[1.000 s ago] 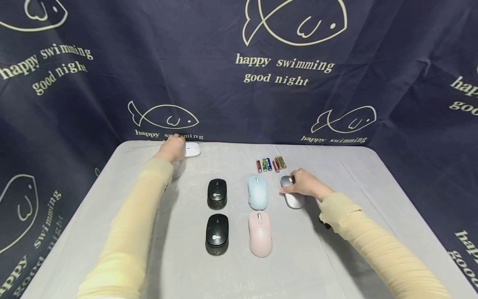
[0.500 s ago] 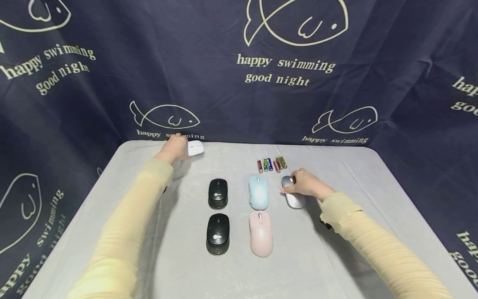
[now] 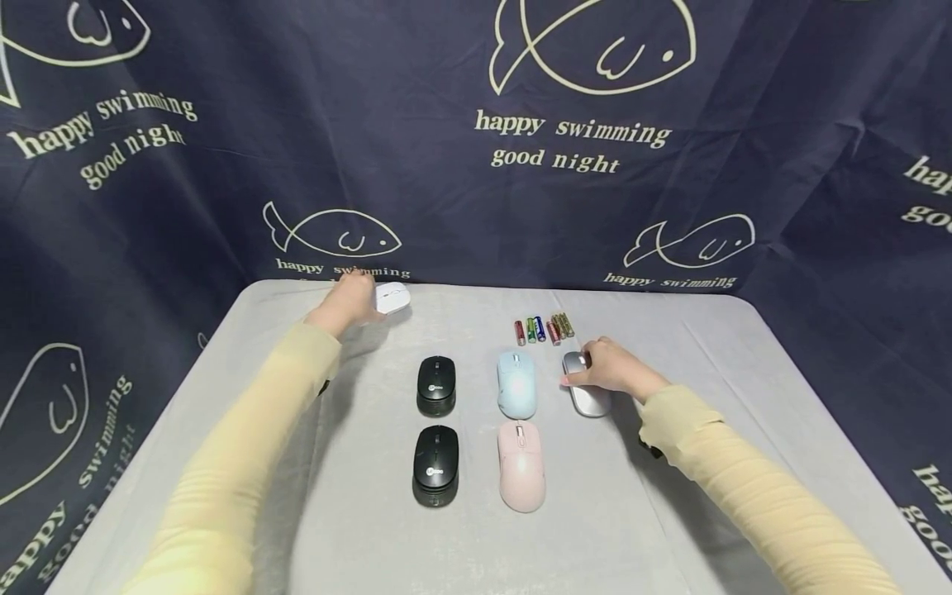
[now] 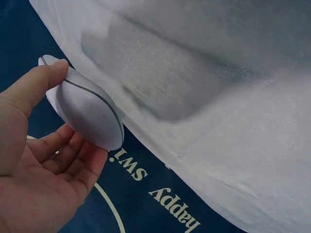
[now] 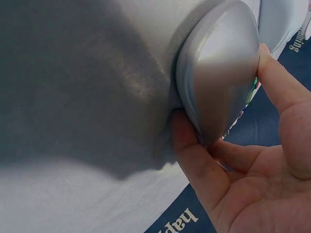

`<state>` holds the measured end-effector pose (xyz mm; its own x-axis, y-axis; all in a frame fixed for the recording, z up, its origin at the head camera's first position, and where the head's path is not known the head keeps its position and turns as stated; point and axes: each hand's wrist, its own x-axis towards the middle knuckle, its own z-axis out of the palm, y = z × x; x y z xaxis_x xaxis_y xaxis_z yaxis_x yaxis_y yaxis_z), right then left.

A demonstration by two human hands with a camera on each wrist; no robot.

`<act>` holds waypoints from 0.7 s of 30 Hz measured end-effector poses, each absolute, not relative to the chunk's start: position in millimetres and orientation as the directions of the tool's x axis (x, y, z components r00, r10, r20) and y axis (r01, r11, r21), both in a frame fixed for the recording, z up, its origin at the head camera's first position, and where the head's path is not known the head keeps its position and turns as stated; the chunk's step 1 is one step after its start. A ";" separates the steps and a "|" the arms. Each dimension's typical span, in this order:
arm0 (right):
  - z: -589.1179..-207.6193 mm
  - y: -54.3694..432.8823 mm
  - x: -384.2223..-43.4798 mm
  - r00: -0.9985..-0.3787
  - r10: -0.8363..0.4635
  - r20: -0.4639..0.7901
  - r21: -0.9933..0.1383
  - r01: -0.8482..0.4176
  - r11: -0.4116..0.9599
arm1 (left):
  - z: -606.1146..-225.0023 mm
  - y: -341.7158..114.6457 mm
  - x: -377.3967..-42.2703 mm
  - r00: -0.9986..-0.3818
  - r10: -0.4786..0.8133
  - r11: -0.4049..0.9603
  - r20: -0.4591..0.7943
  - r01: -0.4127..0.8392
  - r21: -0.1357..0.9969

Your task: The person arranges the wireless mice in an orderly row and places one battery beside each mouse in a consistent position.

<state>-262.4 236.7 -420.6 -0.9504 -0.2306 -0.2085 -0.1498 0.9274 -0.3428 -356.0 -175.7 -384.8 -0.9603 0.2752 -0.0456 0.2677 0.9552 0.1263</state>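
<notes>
A person's left hand (image 3: 347, 304) grips a white mouse (image 3: 392, 298) by its edges, thumb against fingers, beyond and well to the left of a light blue mouse (image 3: 516, 386) on a pale-covered table (image 3: 357, 537). To the right of the blue mouse, near it, the right hand (image 3: 611, 366) holds a silver mouse (image 3: 590, 400) between thumb and fingers. A black mouse (image 3: 436, 384) sits left of the blue one, a second black mouse (image 3: 435, 464) lies nearer the person, a pink mouse (image 3: 521, 468) sits just on its near side, and colorful batteries (image 3: 540, 329) lie just beyond it.
</notes>
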 end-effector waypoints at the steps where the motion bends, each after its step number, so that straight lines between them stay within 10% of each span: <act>1: -420.6 236.6 -262.2 -0.950 -0.233 -0.207 -0.343 -0.153 0.927 | -384.3 -175.5 -354.6 -0.960 0.278 0.955 -0.042 0.271 0.124; 21: -420.8 236.5 -260.8 -0.950 -0.237 -0.204 -0.335 -0.160 0.929 | -370.2 -151.8 -320.3 -0.938 0.345 0.928 0.029 0.346 0.136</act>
<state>-260.8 236.5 -420.8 -0.9499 -0.2370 -0.2039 -0.1597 0.9285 -0.3352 -320.3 -151.8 -370.2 -0.9381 0.3452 0.0291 0.3458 0.9284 0.1356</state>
